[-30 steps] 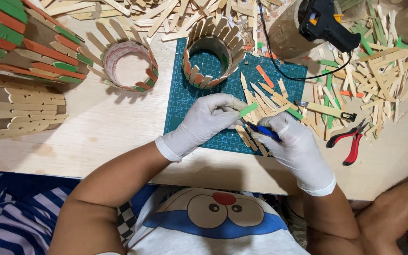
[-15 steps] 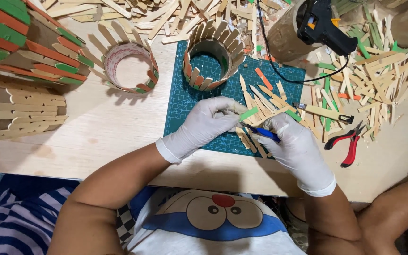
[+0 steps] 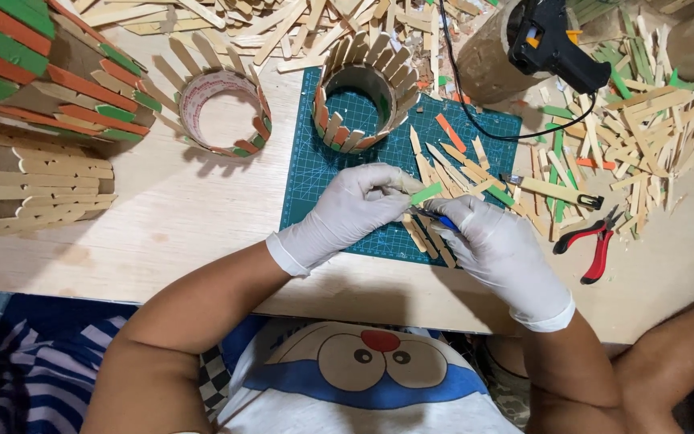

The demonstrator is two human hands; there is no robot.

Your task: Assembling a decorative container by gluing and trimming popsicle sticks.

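Wooden table: work spread within arm's reach.
Green cutting mat near front edge, protects table under cutting.
Two large stick-clad cylinders lie on sides at left edge, parked clear.
Two small stick-ringed tubes: one on bare table, one on mat's far corner.
One black glue gun propped at far edge, nozzle off table.
One red pliers right of mat.
Loose sticks: too many to count.
Left hand pinches green stick above mat's front edge, steadying it.
Right hand closed on blue-handled tool, tip at stick.
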